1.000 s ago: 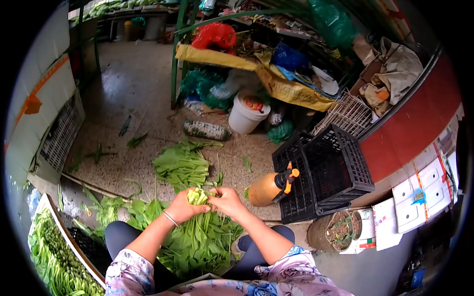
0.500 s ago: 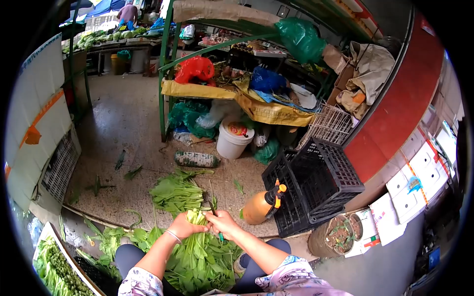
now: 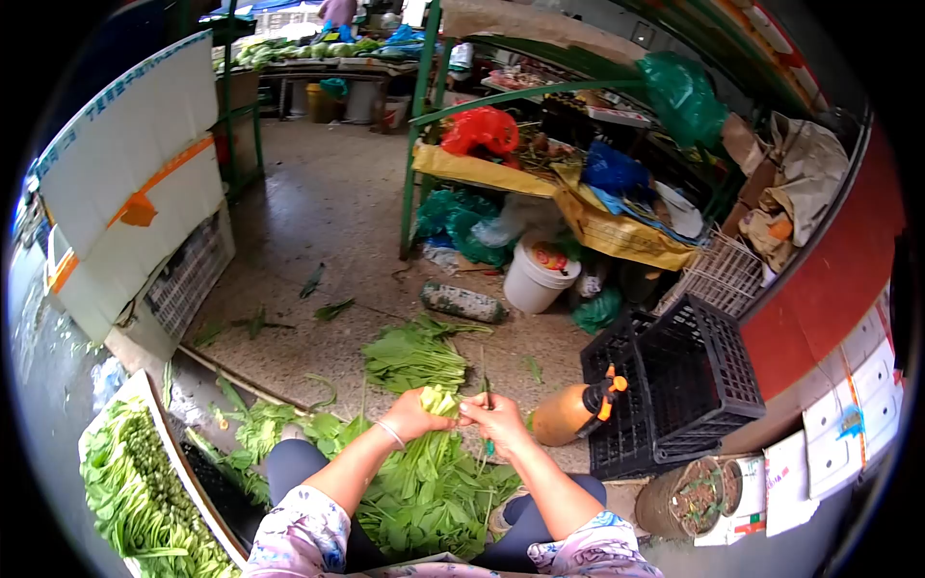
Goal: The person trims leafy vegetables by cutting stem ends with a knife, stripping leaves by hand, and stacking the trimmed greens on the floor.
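My left hand [image 3: 416, 414] is wrapped round a bunch of leafy greens [image 3: 414, 472], its pale stem ends pointing up past the thumb. Close against those stems, my right hand [image 3: 496, 424] is closed on a small knife [image 3: 487, 380]. Its thin dark blade points away from me, and a bit of teal handle shows under the fingers. Thumb and fingertips of the right hand seem to touch the bunch or the left thumb; the exact contact is hidden. A loose heap of greens [image 3: 414, 356] lies on the floor just beyond both hands. More leaves spread between my legs.
An orange spray bottle [image 3: 566, 412] stands right of my hands, before black crates [image 3: 694, 376]. At left sits a white box [image 3: 159, 424] packed with greens. Farther off are a white bucket [image 3: 540, 277], a lying bottle-like roll [image 3: 462, 302] and a green-framed shelf [image 3: 420, 144].
My view has turned left, so the surroundings sit farther right in the picture. Both hands stay together at the bunch, with the knife still in the right one.
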The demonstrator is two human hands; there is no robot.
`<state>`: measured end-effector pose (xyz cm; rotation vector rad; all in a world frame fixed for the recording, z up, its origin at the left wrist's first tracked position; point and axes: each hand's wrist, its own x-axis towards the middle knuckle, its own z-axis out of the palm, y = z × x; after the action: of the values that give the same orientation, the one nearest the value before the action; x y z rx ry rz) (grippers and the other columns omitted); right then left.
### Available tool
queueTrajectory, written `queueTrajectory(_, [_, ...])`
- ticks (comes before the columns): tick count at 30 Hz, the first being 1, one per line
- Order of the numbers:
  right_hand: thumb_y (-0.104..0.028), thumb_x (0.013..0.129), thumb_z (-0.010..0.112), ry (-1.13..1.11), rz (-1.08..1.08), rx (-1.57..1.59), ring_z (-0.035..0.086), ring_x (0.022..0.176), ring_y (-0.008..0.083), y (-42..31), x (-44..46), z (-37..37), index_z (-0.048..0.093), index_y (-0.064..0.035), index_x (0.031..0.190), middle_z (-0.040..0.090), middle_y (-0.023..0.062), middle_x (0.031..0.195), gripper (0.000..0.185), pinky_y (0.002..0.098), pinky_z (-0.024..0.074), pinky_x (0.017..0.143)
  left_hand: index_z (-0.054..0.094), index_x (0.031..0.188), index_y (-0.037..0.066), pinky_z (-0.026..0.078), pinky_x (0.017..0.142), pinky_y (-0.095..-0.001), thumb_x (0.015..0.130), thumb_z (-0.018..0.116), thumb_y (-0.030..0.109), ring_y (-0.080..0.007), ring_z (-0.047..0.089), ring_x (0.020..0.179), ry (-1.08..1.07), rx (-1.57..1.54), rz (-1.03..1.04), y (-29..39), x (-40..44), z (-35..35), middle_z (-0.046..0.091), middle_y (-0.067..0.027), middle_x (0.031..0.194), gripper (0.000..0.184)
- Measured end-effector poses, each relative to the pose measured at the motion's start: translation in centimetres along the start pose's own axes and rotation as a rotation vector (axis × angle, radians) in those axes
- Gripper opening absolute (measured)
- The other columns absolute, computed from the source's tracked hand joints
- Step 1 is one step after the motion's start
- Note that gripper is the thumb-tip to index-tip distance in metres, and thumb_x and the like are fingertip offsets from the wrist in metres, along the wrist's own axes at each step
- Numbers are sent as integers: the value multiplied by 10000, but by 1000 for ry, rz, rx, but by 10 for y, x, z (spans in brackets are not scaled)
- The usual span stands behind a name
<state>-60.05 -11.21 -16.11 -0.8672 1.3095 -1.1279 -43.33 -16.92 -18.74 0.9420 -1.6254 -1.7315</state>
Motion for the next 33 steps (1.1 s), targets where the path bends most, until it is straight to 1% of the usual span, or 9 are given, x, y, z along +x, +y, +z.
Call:
queueTrajectory(6, [-146, 795, 634, -30, -28, -119, 388, 420, 25, -8, -1, 6, 562, -22, 867, 603, 60, 676, 160, 164, 246, 366, 561, 926, 14, 476, 726, -244, 613, 748, 1, -88, 576, 769, 35, -83, -18, -14, 3, -4, 627, -15, 871, 364])
queueTrajectory(13, [-106, 811, 587, 15, -122, -116, 366, 399, 25, -10, 10, -1, 551, -43, 843, 595, 66, 658, 80, 159, 251, 352, 573, 945, 13, 477, 741, -271, 645, 721, 43, -125, 587, 788, 143, -220, 21, -5, 2, -19, 631, -42, 875, 336])
queueTrajectory(16, [-88, 821, 554, 165, -147, 55, 543, 555, 86, -29, 13, -17, 495, -58, 868, 549, 45, 721, 81, 172, 302, 346, 578, 965, 16, 483, 755, -328, 713, 647, 6, -185, 604, 827, 241, -517, 90, 7, 5, -41, 632, -76, 887, 261])
queueTrajectory(19, [-75, 789, 567, 397, -301, 127, 506, 531, 70, -51, 11, -49, 517, -43, 870, 536, 32, 686, 100, 164, 293, 364, 582, 939, 2, 485, 777, -365, 746, 617, 33, -222, 600, 842, 336, -945, 31, 3, 10, -72, 626, -105, 883, 199])
queueTrajectory(23, [-55, 786, 586, 657, -533, -38, 506, 557, 72, -61, 7, -90, 543, -15, 817, 531, 22, 676, 66, 174, 370, 479, 585, 906, 17, 460, 861, -389, 786, 606, 101, -238, 581, 905, 430, -1113, 176, 15, -2, -87, 619, -81, 897, 148])
queueTrajectory(26, [-57, 777, 613, 742, -578, -205, 488, 583, 57, -67, -2, -87, 556, -10, 794, 537, 5, 696, 76, 188, 406, 565, 575, 915, 9, 440, 897, -403, 806, 588, 95, -239, 558, 954, 385, -1127, 192, 11, -8, -97, 604, -62, 903, 139])
queueTrajectory(29, [-64, 770, 626, 725, -694, -441, 463, 596, 41, -59, 1, -89, 560, -9, 785, 529, -11, 695, 87, 181, 392, 570, 570, 927, 4, 434, 903, -417, 810, 580, 100, -246, 549, 967, 421, -1157, 184, 10, -11, -100, 598, -65, 916, 151])
queueTrajectory(31, [-60, 761, 631, 692, -639, -445, 441, 607, 29, -56, -1, -88, 559, -8, 774, 523, -22, 697, 90, 173, 382, 577, 568, 937, -1, 432, 906, -422, 811, 577, 96, -249, 549, 970, 405, -1142, 200, 10, -12, -99, 595, -71, 927, 159])
queueTrajectory(33, [-39, 749, 625, 430, -419, -501, 445, 610, 29, -51, -1, -83, 545, 0, 765, 520, -23, 695, 91, 173, 384, 580, 566, 941, -5, 433, 905, -425, 809, 578, 98, -253, 549, 968, 408, -1134, 176, 7, -11, -97, 592, -86, 934, 168])
